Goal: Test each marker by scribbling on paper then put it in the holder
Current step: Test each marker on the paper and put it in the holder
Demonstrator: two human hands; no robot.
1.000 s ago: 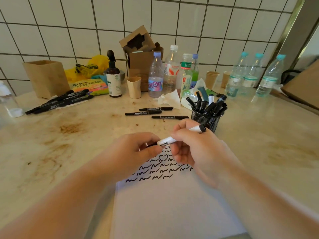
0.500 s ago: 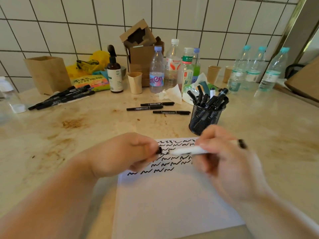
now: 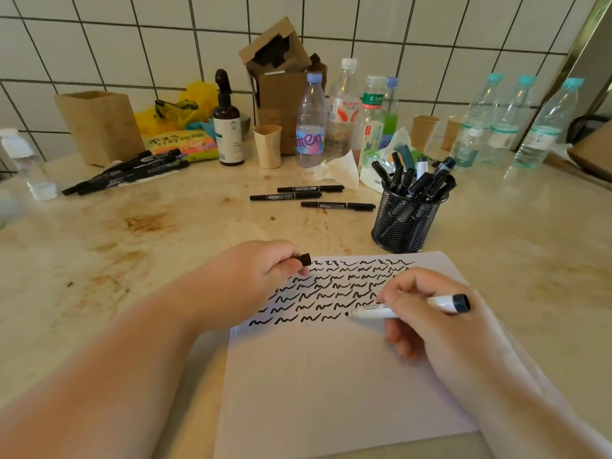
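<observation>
Black markers [image 3: 126,172] lie bundled at my far left on the stained worktop [image 3: 99,246], in front of a brown paper bag [image 3: 99,125]. Moving right, my left hand [image 3: 245,286] pinches a small black cap [image 3: 303,260] over the paper [image 3: 331,376], beside rows of black scribbles. Three thin pens [image 3: 311,197] lie beyond. My right hand [image 3: 427,323] has its grip curled round a white marker [image 3: 410,308], its tip at the end of the lowest scribble row, I think touching the sheet. The mesh holder [image 3: 405,221], already full of markers, stands just past the paper's far edge.
</observation>
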